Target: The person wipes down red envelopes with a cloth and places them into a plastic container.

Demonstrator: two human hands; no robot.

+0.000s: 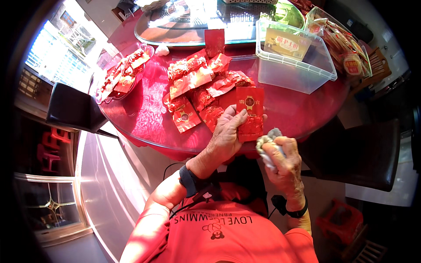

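My left hand point(227, 132) grips a red foil packet point(250, 103) with gold print, held upright over the table's near edge, thumb across its front. Just right of it and lower, my right hand point(284, 163) is closed around a crumpled grey-white cloth point(267, 147). Cloth and packet are close together; a narrow gap seems to lie between them. Behind my left hand a loose heap of similar red packets point(197, 81) lies on the table, some flat, some bulging. One more red packet point(214, 42) stands upright at the heap's far side.
The round table point(144, 118) has a red cover under glass. A clear plastic bin point(294, 72) holds a yellowish card. At left sits a bowl point(101, 94) of red packets. A raised turntable point(175, 39) is behind, packaged goods point(346, 48) far right, dark chairs point(72, 107) either side.
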